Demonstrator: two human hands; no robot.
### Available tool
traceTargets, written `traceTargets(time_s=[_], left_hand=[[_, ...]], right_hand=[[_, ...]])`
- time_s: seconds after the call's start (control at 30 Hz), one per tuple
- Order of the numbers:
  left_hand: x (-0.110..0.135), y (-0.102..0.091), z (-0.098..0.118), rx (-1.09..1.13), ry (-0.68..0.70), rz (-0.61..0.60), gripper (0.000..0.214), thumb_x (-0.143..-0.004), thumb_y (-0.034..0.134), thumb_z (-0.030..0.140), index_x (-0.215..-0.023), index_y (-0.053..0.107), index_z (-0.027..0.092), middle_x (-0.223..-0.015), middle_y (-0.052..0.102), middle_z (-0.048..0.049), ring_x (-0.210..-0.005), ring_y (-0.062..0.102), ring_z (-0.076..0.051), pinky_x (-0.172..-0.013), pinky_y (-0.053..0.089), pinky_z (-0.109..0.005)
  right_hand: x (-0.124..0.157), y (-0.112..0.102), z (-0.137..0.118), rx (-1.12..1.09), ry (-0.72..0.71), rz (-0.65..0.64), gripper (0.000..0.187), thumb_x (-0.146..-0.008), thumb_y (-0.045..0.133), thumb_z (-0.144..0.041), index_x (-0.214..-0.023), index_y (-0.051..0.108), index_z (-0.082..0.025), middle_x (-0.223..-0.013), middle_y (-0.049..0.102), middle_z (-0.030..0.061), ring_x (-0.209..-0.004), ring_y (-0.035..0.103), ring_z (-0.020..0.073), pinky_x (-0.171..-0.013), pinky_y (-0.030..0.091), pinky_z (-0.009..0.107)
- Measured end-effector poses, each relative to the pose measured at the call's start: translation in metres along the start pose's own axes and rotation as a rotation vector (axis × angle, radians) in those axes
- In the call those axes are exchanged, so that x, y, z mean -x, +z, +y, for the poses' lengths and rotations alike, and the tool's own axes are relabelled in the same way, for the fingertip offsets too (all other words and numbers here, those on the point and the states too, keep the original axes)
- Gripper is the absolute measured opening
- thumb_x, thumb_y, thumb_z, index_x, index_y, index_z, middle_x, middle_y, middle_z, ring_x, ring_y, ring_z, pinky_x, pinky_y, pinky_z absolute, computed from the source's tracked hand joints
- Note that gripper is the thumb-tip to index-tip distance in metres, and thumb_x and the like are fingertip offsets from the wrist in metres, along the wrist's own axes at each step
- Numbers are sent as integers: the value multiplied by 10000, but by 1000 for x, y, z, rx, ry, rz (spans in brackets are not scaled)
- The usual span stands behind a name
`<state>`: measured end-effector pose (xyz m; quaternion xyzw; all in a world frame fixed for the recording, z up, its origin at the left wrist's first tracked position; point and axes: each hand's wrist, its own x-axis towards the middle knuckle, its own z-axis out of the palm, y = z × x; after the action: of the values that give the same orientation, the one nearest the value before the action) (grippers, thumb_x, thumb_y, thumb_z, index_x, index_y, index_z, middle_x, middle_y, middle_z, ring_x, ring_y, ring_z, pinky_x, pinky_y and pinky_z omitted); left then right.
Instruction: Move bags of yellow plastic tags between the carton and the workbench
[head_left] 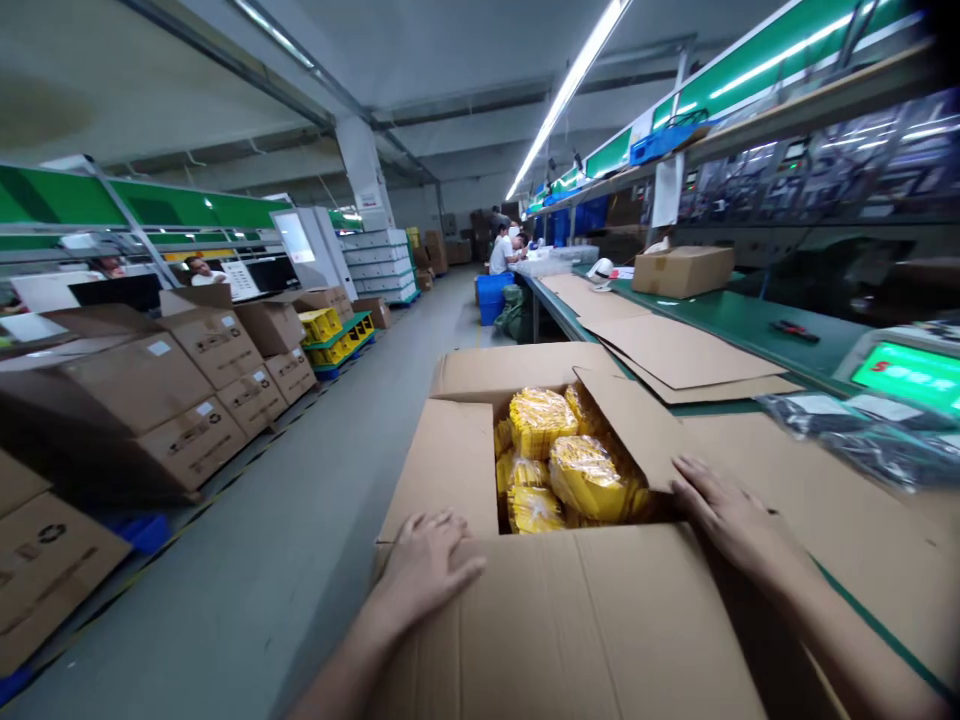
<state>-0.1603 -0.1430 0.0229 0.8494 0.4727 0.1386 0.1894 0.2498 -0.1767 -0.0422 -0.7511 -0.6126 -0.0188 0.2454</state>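
In front of me stands a large cardboard box [540, 620] with its flaps partly folded inward. Several yellow bundles in clear plastic wrap [589, 475] show through the gap between the flaps; what lies beneath them is hidden. My left hand [431, 560] rests on the near left corner of the box, fingers stretched over the flaps. On the other side, my right hand [716, 505] lies on the right flap [630, 420] near its outer edge, fingers extended. Neither hand grips anything.
A green workbench [757, 305] on the right carries flat cardboard sheets [682, 350], dark items in plastic bags [885, 440], a closed carton [682, 270] and a green-lit display [907, 372]. Stacked cartons [217, 350] line the left aisle. People [506, 248] sit farther back.
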Motion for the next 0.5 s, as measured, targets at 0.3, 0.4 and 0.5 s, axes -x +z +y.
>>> traceTargets(time_s=[0.3, 0.4, 0.5], left_hand=[[14, 21, -16, -338, 195, 228, 331, -896, 358, 343, -1167, 491, 209, -1207, 532, -44, -1132, 473, -186, -945, 394, -403], [44, 17, -64, -366, 212, 631, 348, -906, 333, 217, -1246, 406, 213, -1195, 531, -57, -1107, 490, -143, -931, 422, -322], [83, 23, -103, -548, 212, 787, 436, -875, 370, 177, -1301, 361, 272, -1279, 455, -93, -1139, 473, -197, -920, 413, -375]], right_hand=[[23, 4, 3, -2, -51, 182, 700, -820, 199, -582, -1243, 428, -73, -1303, 405, 132, -1236, 335, 275, -1023, 296, 500], [42, -3, 19, -113, 118, 217, 830, -738, 253, -644, -1249, 401, -6, -1290, 399, 187, -1203, 370, 311, -1022, 312, 474], [73, -13, 58, -153, 498, 162, 959, -650, 263, -697, -1243, 415, 41, -1224, 451, 234, -1138, 433, 356, -983, 367, 459]])
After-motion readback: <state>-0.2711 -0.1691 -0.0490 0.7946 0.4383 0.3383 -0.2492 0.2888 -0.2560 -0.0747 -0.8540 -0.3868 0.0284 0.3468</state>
